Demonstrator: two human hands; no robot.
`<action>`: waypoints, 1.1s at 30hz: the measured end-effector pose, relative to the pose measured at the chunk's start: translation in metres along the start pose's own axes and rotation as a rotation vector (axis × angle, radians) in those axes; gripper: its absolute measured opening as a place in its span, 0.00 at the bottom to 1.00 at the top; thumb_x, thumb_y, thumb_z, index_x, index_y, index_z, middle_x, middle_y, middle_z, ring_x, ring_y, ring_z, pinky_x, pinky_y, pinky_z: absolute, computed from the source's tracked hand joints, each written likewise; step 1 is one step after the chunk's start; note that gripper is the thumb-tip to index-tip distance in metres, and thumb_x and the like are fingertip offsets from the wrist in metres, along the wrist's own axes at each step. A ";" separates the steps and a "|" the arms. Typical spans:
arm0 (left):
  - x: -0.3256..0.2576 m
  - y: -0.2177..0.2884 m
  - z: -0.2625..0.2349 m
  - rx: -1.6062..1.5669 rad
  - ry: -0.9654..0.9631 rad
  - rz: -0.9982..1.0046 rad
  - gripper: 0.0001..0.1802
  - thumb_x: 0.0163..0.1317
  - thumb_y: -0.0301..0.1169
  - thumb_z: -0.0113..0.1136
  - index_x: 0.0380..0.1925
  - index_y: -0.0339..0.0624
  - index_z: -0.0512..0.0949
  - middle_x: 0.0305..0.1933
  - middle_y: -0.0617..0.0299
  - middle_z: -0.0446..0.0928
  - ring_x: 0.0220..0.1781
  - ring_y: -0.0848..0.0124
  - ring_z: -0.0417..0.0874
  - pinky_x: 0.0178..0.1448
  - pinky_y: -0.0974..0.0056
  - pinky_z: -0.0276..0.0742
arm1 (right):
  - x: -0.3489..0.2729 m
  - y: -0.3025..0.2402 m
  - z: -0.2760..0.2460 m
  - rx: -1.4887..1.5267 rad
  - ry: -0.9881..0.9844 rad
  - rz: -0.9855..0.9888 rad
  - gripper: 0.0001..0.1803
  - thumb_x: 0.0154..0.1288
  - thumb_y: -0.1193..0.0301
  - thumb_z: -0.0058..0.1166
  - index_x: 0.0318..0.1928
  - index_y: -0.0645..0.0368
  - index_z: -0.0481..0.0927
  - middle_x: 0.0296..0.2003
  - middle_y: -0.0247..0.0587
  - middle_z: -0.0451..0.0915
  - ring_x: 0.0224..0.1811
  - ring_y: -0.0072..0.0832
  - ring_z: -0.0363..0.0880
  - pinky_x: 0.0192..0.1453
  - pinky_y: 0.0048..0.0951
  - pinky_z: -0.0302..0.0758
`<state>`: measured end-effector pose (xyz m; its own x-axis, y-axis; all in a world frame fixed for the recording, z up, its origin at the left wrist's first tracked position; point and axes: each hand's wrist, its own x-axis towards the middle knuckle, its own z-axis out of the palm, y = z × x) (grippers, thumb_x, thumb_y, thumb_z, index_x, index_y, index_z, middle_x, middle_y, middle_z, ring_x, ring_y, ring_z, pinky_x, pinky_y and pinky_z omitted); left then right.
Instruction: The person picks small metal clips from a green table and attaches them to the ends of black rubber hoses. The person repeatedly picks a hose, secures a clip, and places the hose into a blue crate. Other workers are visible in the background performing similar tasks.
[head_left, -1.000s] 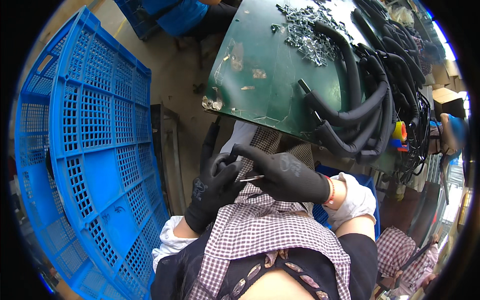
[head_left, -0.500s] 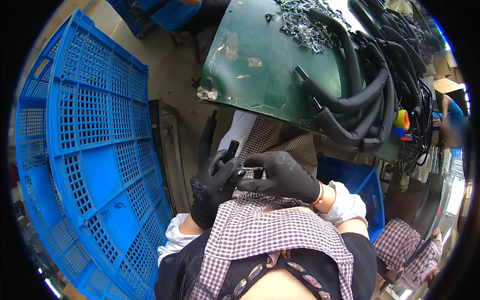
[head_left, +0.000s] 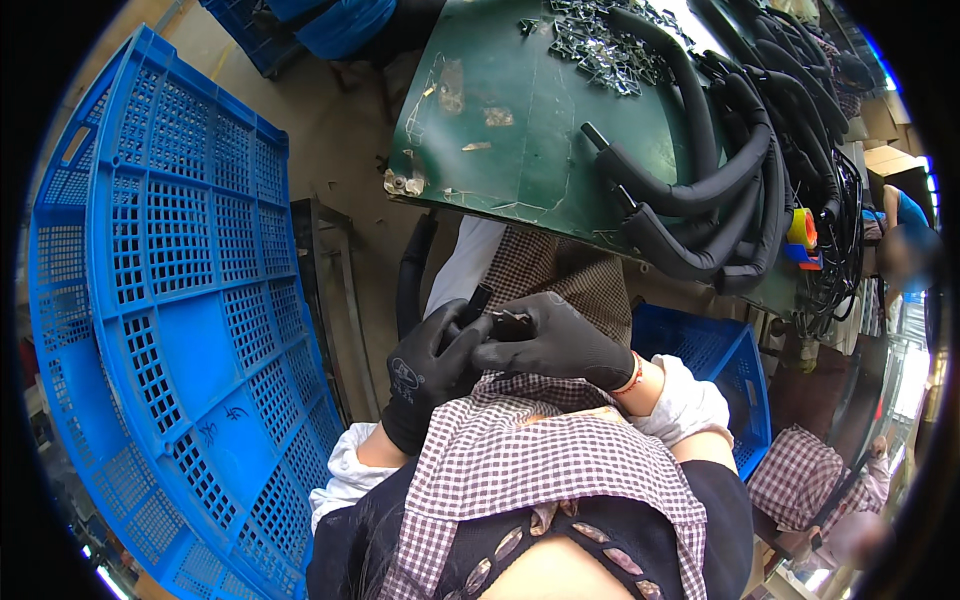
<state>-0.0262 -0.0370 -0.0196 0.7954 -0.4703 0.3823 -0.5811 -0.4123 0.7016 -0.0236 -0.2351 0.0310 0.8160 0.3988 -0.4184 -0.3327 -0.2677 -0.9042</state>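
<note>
Gripping a black tube end (head_left: 481, 296) in the gloved left hand (head_left: 430, 362), near the centre of the frame below the green table (head_left: 510, 150), with fingers curled around it. Pinching what looks like a slim metallic piece (head_left: 514, 317) in the gloved right hand (head_left: 560, 342), with thumb and forefinger nearly closed; impossible to tell whether touching the tube. Bending both wrists inward, to meet above the checked apron (head_left: 550, 460). Carrying a pale printed emblem (head_left: 405, 376) on the left glove's back, and dark handwritten marks (head_left: 236, 413) on the blue crate (head_left: 190, 345) at frame left.
</note>
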 end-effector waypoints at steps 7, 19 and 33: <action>0.001 0.014 -0.002 -0.228 -0.124 -0.354 0.39 0.48 0.44 0.76 0.57 0.35 0.73 0.37 0.52 0.77 0.31 0.65 0.82 0.37 0.62 0.79 | -0.004 0.003 -0.030 0.127 0.124 0.081 0.12 0.56 0.71 0.68 0.38 0.65 0.85 0.28 0.33 0.83 0.29 0.15 0.77 0.38 0.21 0.75; -0.028 -0.002 0.011 -0.341 -0.361 -0.347 0.29 0.54 0.27 0.72 0.57 0.33 0.74 0.45 0.46 0.80 0.44 0.61 0.85 0.47 0.62 0.82 | 0.020 0.001 -0.062 -0.215 -0.308 0.088 0.17 0.56 0.64 0.71 0.40 0.64 0.85 0.25 0.33 0.82 0.25 0.16 0.71 0.31 0.22 0.71; -0.039 -0.002 0.018 -0.226 -0.227 -0.138 0.22 0.50 0.36 0.70 0.42 0.33 0.80 0.39 0.46 0.82 0.37 0.55 0.86 0.39 0.59 0.82 | 0.038 0.032 -0.047 0.140 -0.588 0.311 0.09 0.57 0.71 0.67 0.29 0.64 0.82 0.18 0.27 0.75 0.20 0.13 0.67 0.23 0.20 0.64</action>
<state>-0.0594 -0.0316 -0.0463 0.7903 -0.5944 0.1487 -0.3978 -0.3131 0.8624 0.0193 -0.2694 -0.0098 0.2931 0.7426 -0.6022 -0.6007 -0.3470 -0.7202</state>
